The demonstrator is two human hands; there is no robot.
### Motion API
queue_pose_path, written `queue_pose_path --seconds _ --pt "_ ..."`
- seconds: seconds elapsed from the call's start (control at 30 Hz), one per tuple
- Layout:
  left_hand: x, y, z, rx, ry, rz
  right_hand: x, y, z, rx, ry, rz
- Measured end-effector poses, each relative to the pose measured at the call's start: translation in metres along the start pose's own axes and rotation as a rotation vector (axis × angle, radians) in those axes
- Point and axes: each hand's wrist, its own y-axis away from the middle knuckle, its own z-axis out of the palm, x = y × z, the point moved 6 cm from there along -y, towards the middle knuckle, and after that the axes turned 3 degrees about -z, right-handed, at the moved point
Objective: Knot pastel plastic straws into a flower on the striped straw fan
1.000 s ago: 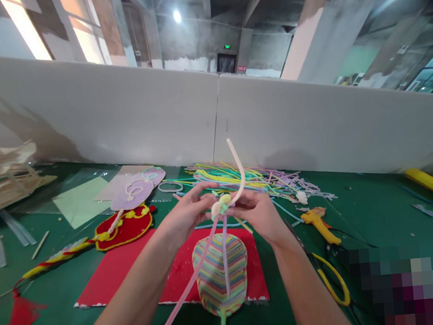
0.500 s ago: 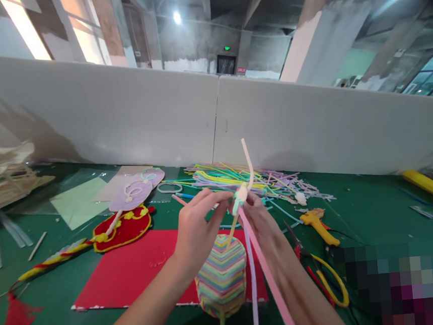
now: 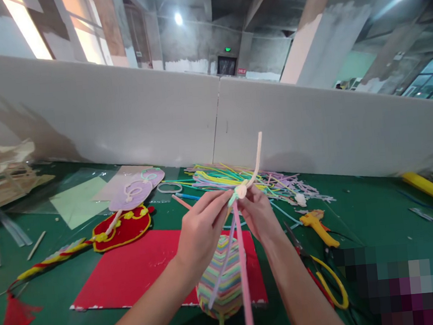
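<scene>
Both hands meet above the table around a small cream coiled rosette (image 3: pixel 241 191) of pipe cleaner, with a bit of green beside it. My left hand (image 3: pixel 206 224) pinches its left side between thumb and fingers. My right hand (image 3: pixel 258 212) closes on its right side, its fingertips partly hidden. A cream free end (image 3: pixel 258 154) sticks up from the rosette. Below it hang a pink pipe cleaner (image 3: pixel 243 271) and a purple pipe cleaner (image 3: pixel 223 265). Under the hands lies a striped chevron fan (image 3: pixel 221 283), partly covered by the hanging strands and resting over a red board (image 3: pixel 135 271).
Behind the hands spreads a pile of coloured pipe cleaners (image 3: pixel 217 175). At right lie a yellow glue gun (image 3: pixel 319 228) and scissors (image 3: pixel 339 288) with yellow and red handles. A red fan (image 3: pixel 126 231) and a purple gourd shape (image 3: pixel 132 194) lie left. A white partition (image 3: pixel 121 110) stands behind.
The cream free end has swung right. The pink and purple strands now hang further left, crossing the striped fan. Both hands remain at the rosette, the right one turned slightly.
</scene>
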Motion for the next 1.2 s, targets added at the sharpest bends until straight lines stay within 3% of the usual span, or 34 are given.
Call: queue_pose_path --seconds 0.17,0.47,0.67,0.83,1.2 --pt "-0.004 -0.002 -0.008 0.071 -0.099 0.059 0.003 0.003 0.002 -0.014 0.036 0.064" --pt "-0.011 -0.003 -0.007 0.065 -0.165 0.055 0.003 0.005 0.007 -0.064 -0.112 0.208" --pt "-0.014 -0.008 -0.007 0.028 -0.072 -0.012 0.003 0.003 0.001 0.049 0.066 0.104" --pt "-0.02 -0.017 -0.012 -0.001 0.003 -0.117 -0.005 0.003 0.002 0.04 0.081 0.043" --pt "-0.021 -0.016 -0.009 0.004 -0.05 -0.132 -0.008 0.006 0.004 0.028 0.208 -0.054"
